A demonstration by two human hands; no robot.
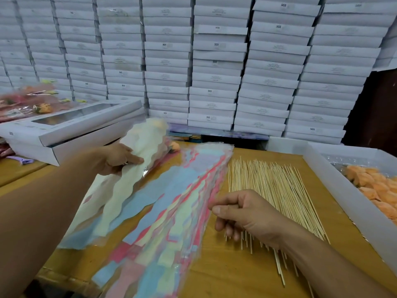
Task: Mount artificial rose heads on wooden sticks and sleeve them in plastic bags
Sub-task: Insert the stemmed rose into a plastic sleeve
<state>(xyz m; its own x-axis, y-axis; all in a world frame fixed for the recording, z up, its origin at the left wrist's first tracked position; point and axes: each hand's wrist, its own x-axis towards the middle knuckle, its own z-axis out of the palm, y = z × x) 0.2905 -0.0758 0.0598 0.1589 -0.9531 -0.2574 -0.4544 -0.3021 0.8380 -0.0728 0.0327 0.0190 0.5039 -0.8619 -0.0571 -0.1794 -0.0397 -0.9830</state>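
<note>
A sleeved rose (148,145), blurred, is gripped by the left hand (117,159) above the far left part of the counter (225,265); an orange rose head can be made out at the top of its pale yellow sleeve. The right hand (240,214) is held over the near end of the wooden sticks (272,190), its fingers curled in; whether a stick is pinched cannot be told. A stack of coloured plastic bags (171,211) is spread between the hands. More orange rose heads (378,190) are kept in a white tray (322,168) at the right. Finished sleeved roses (25,102) are piled at the far left behind a windowed box (71,123), and white boxes (214,61) are stacked along the back.
</note>
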